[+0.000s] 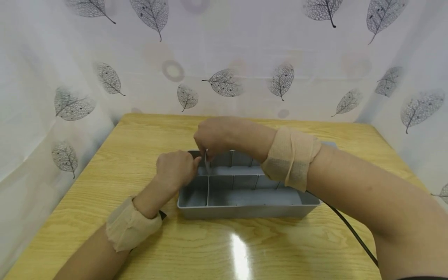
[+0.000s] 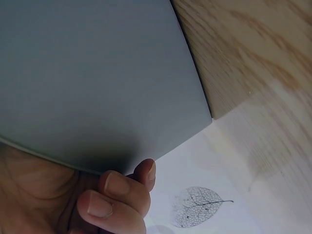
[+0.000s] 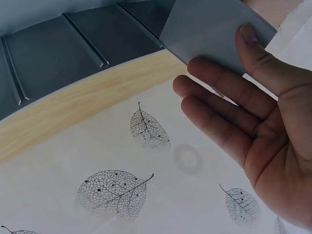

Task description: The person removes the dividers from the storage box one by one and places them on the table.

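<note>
A grey divided storage box (image 1: 249, 212) stands on the table, with a lengthwise wall between its front and back rows. At its left end, my left hand (image 1: 176, 167) grips the rim. In the left wrist view the curled fingers (image 2: 119, 207) lie against the outside of the grey end wall (image 2: 107, 73). My right hand (image 1: 217, 136) pinches a thin grey divider panel (image 3: 219, 34) between thumb and fingers, over the left part of the back row. Another divider (image 1: 208, 190) stands upright in the front row. The panel's lower edge is hard to make out.
The wooden table (image 1: 140, 241) surrounds the box. A curtain with leaf prints (image 1: 245, 46) hangs behind and at both sides. A dark cable (image 1: 350, 225) runs from under the right forearm. Slot ribs (image 3: 85, 41) line the box's inner wall.
</note>
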{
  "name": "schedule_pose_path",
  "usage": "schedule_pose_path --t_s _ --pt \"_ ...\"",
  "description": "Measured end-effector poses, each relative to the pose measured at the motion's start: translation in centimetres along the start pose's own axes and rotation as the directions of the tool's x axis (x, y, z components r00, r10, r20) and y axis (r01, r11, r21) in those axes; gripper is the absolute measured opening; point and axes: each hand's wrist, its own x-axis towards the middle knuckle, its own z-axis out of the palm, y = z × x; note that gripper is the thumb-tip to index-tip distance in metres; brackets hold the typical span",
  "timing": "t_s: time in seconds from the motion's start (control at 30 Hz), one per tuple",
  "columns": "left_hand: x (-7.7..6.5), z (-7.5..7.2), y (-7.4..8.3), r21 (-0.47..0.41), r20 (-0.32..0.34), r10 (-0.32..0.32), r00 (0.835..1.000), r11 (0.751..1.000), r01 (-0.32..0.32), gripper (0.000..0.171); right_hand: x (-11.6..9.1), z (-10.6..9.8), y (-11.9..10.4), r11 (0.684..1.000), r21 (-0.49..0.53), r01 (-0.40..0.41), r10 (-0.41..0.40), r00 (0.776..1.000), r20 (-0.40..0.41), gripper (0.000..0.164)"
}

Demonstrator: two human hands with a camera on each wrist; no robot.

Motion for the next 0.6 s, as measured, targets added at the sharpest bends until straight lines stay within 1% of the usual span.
schedule_pose_path --t_s 0.1,0.23,0.4,0.6 --pt "0.0 0.1 0.0 0.001 0.004 -0.004 1.000 1.000 0.004 0.057 0.2 0.1 0.4 0.999 0.042 0.004 -0.004 1.000 0.000 0.013" --pt "0.0 0.1 0.1 0.005 0.002 -0.005 1.000 1.000 0.005 0.058 0.0 0.0 1.2 0.996 0.080 0.023 -0.021 0.999 -0.024 0.013" --pt "-0.1 0.0 0.2 0.005 -0.009 0.005 1.000 1.000 -0.005 0.059 -0.7 -0.7 1.6 0.996 0.091 0.002 0.002 0.999 -0.042 0.016" --pt "0.0 0.1 0.1 -0.007 0.004 0.004 1.000 1.000 -0.004 0.058 -1.4 -1.0 1.1 0.996 0.087 0.008 -0.003 0.998 -0.063 0.011"
